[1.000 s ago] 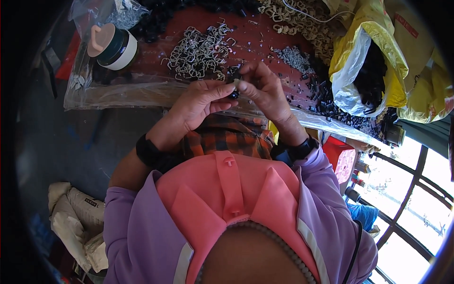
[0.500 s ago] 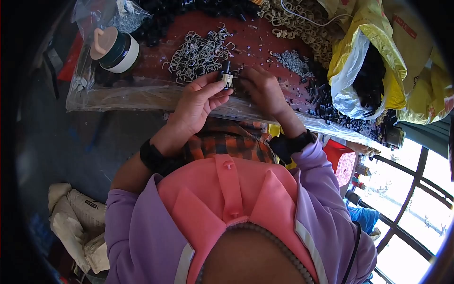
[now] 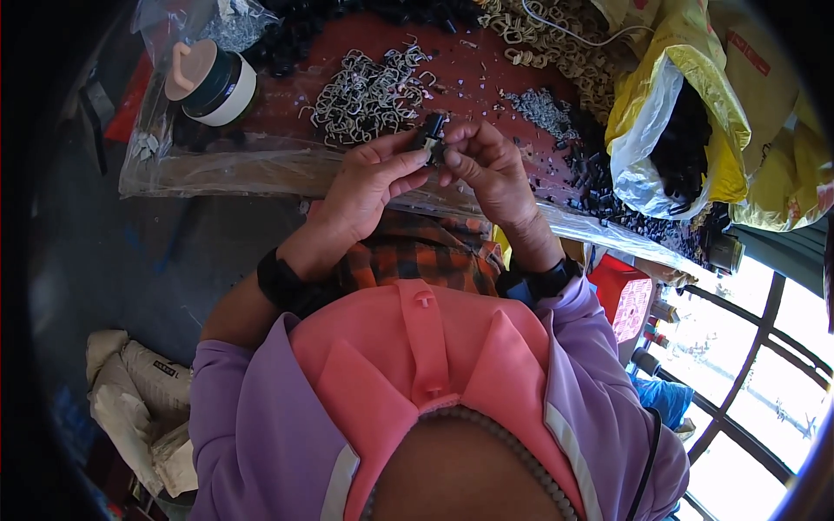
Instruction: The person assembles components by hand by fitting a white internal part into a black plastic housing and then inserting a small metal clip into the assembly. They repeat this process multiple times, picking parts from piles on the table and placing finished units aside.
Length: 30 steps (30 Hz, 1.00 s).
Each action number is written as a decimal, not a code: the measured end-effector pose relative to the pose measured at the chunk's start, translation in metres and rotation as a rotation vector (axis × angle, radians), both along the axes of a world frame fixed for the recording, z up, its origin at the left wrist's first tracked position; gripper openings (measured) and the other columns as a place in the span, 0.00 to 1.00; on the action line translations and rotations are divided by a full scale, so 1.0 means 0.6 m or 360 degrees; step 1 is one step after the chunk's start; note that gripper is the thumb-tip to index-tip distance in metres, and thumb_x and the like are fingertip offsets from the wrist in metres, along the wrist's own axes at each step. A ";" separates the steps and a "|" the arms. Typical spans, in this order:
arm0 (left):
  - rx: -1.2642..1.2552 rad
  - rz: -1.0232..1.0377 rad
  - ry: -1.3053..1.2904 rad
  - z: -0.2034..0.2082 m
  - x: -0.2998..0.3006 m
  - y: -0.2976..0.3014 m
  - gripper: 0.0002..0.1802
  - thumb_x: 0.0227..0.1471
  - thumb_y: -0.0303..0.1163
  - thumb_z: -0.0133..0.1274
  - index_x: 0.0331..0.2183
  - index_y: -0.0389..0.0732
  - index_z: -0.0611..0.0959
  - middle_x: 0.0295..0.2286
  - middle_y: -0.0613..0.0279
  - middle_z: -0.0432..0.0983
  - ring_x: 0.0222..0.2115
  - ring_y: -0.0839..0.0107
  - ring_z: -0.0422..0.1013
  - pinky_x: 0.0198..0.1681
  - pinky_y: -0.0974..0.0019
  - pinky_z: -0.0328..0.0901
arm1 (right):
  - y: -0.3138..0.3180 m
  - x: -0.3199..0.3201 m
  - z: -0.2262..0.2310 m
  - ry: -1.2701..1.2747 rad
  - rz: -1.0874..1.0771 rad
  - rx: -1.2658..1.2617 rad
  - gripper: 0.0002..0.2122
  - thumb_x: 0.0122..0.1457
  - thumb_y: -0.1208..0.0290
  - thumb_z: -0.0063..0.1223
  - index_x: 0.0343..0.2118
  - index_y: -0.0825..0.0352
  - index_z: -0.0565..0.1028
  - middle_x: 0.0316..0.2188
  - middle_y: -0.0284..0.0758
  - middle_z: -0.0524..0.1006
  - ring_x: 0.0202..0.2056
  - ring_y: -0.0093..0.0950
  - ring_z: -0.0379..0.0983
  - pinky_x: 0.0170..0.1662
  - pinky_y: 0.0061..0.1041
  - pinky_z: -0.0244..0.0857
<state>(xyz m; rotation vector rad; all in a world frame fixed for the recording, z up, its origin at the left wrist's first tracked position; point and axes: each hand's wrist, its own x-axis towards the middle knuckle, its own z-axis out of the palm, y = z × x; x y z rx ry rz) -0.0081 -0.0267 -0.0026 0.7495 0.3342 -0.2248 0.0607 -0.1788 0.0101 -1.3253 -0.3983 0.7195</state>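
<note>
My left hand (image 3: pixel 369 187) pinches a small black and cream plastic part (image 3: pixel 431 130) over the near edge of the table. Thumb and fingers of that hand close around its lower end. From the other side my right hand (image 3: pixel 493 174) meets it, thumb and fingertips curled at the part; whether they grip it or a tiny separate piece is hidden. Just beyond my hands lies a heap of U-shaped metal pieces (image 3: pixel 369 91). Small silvery bits (image 3: pixel 543 111) and small black pieces (image 3: pixel 599 187) are spread to the right.
The red tabletop (image 3: pixel 473 74) has a plastic-wrapped front edge. A lidded dark green and white cup (image 3: pixel 221 87) stands at the left. Cream-coloured loops (image 3: pixel 534 39) pile at the far right, beside a yellow bag (image 3: pixel 725 130) holding black pieces. Black parts (image 3: pixel 391 17) line the back.
My right hand has come from the tabletop to the part in my left hand, and its fingers have turned toward it. The part now looks more tilted.
</note>
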 end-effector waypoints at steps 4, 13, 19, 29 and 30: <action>-0.0019 -0.0014 0.0004 -0.007 -0.001 0.005 0.18 0.43 0.29 0.48 0.39 0.36 0.70 0.32 0.64 0.69 0.32 0.77 0.66 0.37 0.73 0.62 | 0.017 -0.017 0.004 -0.0165 -0.0130 -0.0062 0.09 0.50 0.77 0.44 0.35 0.69 0.63 0.21 0.30 0.68 0.20 0.17 0.65 0.25 0.14 0.60; -0.0059 -0.0116 -0.0012 0.002 0.004 0.002 0.14 0.45 0.29 0.46 0.37 0.36 0.71 0.31 0.63 0.69 0.30 0.76 0.67 0.35 0.73 0.64 | 0.013 -0.021 0.011 -0.1060 -0.0335 -0.0544 0.10 0.47 0.73 0.50 0.31 0.69 0.66 0.18 0.32 0.69 0.17 0.18 0.64 0.21 0.16 0.59; 0.0036 -0.0361 0.0051 0.015 0.000 -0.008 0.09 0.46 0.28 0.43 0.32 0.36 0.72 0.28 0.64 0.69 0.27 0.77 0.67 0.29 0.74 0.65 | -0.014 -0.011 -0.007 -0.1935 -0.0309 -0.0382 0.14 0.39 0.67 0.57 0.28 0.67 0.69 0.17 0.34 0.68 0.16 0.31 0.64 0.21 0.25 0.58; 0.0323 -0.0427 0.0014 0.007 0.030 -0.030 0.10 0.47 0.34 0.42 0.29 0.36 0.72 0.23 0.61 0.70 0.22 0.76 0.68 0.23 0.77 0.64 | -0.208 0.082 0.015 -0.2039 -0.1254 -0.1090 0.04 0.40 0.77 0.52 0.21 0.66 0.70 0.16 0.33 0.69 0.17 0.28 0.66 0.20 0.23 0.59; 0.0352 -0.0430 -0.0010 0.006 0.030 -0.029 0.11 0.48 0.34 0.42 0.29 0.36 0.71 0.23 0.61 0.70 0.22 0.76 0.67 0.23 0.78 0.63 | -0.241 0.116 0.020 -0.1813 -0.1566 -0.1048 0.03 0.41 0.77 0.50 0.21 0.66 0.70 0.15 0.33 0.69 0.16 0.28 0.66 0.19 0.22 0.59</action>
